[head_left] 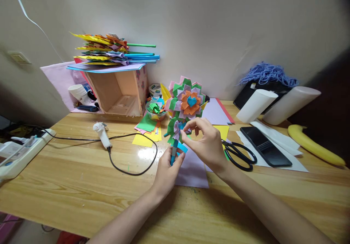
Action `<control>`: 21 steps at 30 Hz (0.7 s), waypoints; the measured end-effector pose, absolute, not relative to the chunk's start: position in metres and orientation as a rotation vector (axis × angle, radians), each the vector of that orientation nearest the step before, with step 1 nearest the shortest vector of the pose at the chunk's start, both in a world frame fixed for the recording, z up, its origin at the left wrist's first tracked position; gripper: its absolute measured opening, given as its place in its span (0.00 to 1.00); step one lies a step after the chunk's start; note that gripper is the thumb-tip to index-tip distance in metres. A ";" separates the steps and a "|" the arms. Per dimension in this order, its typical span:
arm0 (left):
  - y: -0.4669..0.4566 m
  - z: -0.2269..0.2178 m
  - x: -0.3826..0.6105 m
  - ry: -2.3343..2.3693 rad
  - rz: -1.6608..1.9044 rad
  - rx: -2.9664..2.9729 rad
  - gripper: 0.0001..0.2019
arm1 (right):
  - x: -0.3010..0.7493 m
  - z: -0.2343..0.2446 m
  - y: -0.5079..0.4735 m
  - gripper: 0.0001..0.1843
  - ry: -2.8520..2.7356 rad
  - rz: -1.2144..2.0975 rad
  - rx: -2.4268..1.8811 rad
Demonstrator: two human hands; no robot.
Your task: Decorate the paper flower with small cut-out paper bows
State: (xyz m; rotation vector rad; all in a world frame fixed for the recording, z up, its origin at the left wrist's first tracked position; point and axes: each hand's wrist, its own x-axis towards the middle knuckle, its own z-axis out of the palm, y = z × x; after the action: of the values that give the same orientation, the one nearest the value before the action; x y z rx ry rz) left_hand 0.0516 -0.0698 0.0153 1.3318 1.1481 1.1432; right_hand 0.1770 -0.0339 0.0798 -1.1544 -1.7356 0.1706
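Note:
A layered paper flower (190, 103) in pink, green, lilac and orange stands upright in front of me, with a blue heart at its centre. Below it is a smaller green and lilac paper flower (172, 130), partly hidden by my fingers. My left hand (168, 167) is closed around the blue paper stem (173, 154), and a curled blue strip shows beside the thumb. At the smaller flower, my right hand (203, 138) pinches its blue middle with thumb and forefinger. Under both hands lies a lilac sheet (191, 173).
Left of my hands lies a white glue gun (102, 134) with a looping black cord. Black-handled scissors (240, 156), a phone (265, 146) and a banana (314, 145) are on the right. Behind stand an open box (117, 90) topped with paper flowers and a bowl (156, 111) of scraps.

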 end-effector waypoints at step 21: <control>-0.058 0.018 0.040 0.709 0.895 0.859 0.16 | 0.184 0.085 -0.032 0.08 -2.017 -0.198 -0.930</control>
State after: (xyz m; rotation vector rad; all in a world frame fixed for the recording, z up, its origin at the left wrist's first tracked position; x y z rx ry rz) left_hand 0.0402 -0.0584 0.0181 0.8594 0.7093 0.8952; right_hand 0.1839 -0.0316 0.0854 -0.9301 -2.0174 -0.1976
